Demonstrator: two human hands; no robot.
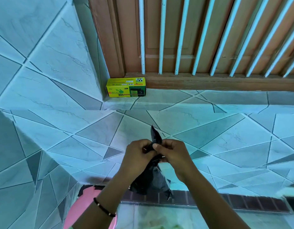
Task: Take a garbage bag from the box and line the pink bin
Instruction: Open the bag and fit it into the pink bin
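While the box [126, 87] sits on the tiled ledge by the door, left hand [138, 157] and right hand [171, 154] pinch the black bag [151, 179], seemingly to open it, above the pink bin [86, 205].

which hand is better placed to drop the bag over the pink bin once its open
Left, probably. Both hands pinch the black bag, but the left hand and its forearm are on the side of the pink bin, at lower left; the right hand is farther off.
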